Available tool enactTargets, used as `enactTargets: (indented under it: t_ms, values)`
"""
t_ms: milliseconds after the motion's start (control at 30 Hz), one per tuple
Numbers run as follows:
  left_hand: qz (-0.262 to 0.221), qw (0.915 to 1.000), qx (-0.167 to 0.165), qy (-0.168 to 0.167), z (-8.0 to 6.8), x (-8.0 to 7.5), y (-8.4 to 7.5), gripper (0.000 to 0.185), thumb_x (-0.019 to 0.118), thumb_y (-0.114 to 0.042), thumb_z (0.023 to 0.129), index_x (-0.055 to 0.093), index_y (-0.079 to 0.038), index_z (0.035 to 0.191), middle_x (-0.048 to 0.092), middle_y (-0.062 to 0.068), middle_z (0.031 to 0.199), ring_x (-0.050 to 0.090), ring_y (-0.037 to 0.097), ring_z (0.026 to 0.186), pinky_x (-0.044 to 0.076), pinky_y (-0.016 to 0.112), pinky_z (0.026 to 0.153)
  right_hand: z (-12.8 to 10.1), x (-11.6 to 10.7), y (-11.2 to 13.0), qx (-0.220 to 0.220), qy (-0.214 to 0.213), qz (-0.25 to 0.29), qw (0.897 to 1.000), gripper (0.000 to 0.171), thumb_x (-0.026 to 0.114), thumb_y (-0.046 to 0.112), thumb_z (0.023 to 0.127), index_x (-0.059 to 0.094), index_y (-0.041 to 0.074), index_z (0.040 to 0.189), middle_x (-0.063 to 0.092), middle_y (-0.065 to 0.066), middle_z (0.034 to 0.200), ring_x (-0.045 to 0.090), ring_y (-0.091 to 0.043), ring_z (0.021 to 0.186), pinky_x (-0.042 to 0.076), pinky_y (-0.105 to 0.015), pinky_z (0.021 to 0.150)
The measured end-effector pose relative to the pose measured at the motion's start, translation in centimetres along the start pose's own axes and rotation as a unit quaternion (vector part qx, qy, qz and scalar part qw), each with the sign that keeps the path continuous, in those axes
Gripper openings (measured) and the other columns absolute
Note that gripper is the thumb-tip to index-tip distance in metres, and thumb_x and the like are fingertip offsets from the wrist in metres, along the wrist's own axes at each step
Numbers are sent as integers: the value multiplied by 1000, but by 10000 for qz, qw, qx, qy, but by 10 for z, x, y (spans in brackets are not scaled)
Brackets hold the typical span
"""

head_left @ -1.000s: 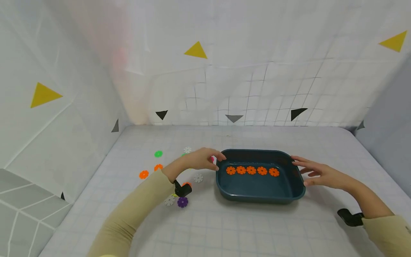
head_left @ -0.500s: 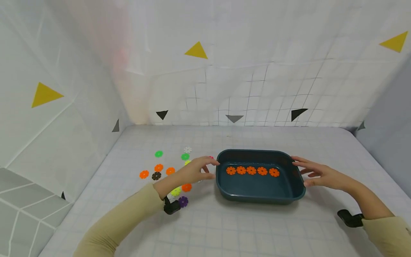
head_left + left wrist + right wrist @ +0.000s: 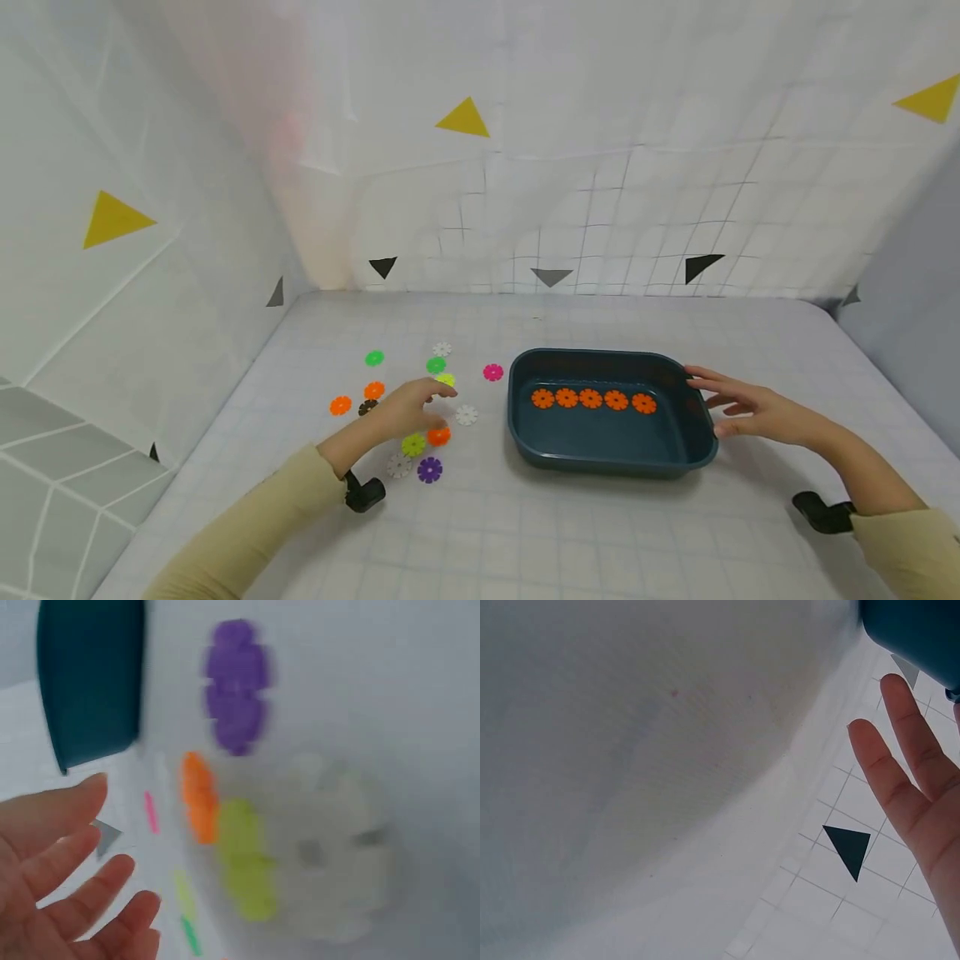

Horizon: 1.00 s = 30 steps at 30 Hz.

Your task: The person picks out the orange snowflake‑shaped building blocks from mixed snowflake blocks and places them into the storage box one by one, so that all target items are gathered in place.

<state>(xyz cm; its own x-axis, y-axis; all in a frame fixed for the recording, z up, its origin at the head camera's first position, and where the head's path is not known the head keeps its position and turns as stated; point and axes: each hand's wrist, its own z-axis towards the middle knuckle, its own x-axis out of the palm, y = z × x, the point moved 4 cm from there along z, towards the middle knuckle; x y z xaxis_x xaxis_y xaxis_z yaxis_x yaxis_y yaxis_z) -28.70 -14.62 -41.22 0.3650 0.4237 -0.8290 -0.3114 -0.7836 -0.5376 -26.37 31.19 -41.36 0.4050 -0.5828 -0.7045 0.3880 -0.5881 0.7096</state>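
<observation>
1. Left hand (image 3: 405,407) hovers low over the loose discs on the mat (image 3: 525,533), fingers spread and relaxed, gripping nothing; the left wrist view shows straight fingers (image 3: 56,855) over a blur of colours.
2. Right hand (image 3: 750,408) lies flat against the right end of the tray (image 3: 600,454), fingers straight, steadying it and clasping nothing.
3. To do this pick well, I judge the left fingertips should settle on one disc only. The orange disc (image 3: 438,436) just beside the hand is closest, with the yellow-green disc (image 3: 412,444) touching or nearly touching it, so pinch by the rim and lift straight up so the neighbour is not dragged.
4. Right hand should keep its light press, so the tray does not slide.
5. Count in the tray: five orange discs in one row (image 3: 591,398) along the far side.
6. Count on the mat: orange three, green two, yellow-green two, white three, with one pink (image 3: 492,372), one purple (image 3: 429,470) and one dark disc (image 3: 367,407) half hidden by the hand.
7. One tray, two hands; some discs may be hidden under the left hand.
</observation>
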Motion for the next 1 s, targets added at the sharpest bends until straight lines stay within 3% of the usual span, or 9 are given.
enactTargets:
  t_ms: [100, 400, 600, 700, 833, 1000]
  values:
    - [18, 9994, -300, 150, 0, 7, 9, 41, 70, -14, 80, 58, -14, 120, 57, 5, 114, 52, 23, 103, 45, 40, 89, 0, 0, -1, 12, 0, -10, 10000, 65, 60, 11, 86, 28, 5, 142, 17, 39, 135, 44, 7, 103, 42, -48, 77]
    - [485, 9961, -465, 573, 2, 18, 18, 30, 74, -16, 76, 63, -14, 104, 55, 1, 96, 50, 17, 88, 47, 33, 81, -1, 0, 2, 44, -6, 10, 10000, 65, 60, 11, 86, 29, 4, 142, 17, 39, 134, 45, 6, 103, 43, -47, 77]
    - [334, 9965, -375, 669, 2, 20, 15, 25, 74, -14, 76, 60, -12, 97, 55, 1, 92, 49, 18, 85, 46, 34, 80, -1, 1, 4, 42, -6, -43, 10000, 65, 60, 11, 86, 29, 2, 141, 17, 37, 136, 50, -11, 107, 43, -45, 77]
    - [328, 9965, -331, 691, 1, 20, 12, 24, 73, -12, 77, 59, -14, 96, 54, 1, 90, 49, 18, 82, 46, 32, 76, -1, 1, 5, 46, -12, -32, 10000, 64, 61, 12, 86, 30, 2, 141, 17, 37, 136, 50, -10, 106, 43, -44, 76]
    - [298, 9964, -344, 719, 0, 20, 11, 25, 73, -10, 77, 57, -18, 95, 53, 1, 86, 49, 18, 77, 45, 30, 68, -1, 1, 4, 50, -33, 13, 10000, 63, 61, 12, 86, 32, 3, 140, 17, 37, 136, 47, 3, 104, 43, -45, 77]
    - [243, 9965, -275, 753, -2, 21, 11, 26, 71, -10, 78, 56, -22, 96, 54, 1, 84, 50, 18, 74, 45, 28, 64, -2, 1, 4, -104, -35, -117, 9999, 62, 61, 10, 86, 32, 1, 140, 16, 33, 140, 49, -3, 105, 44, -43, 75]
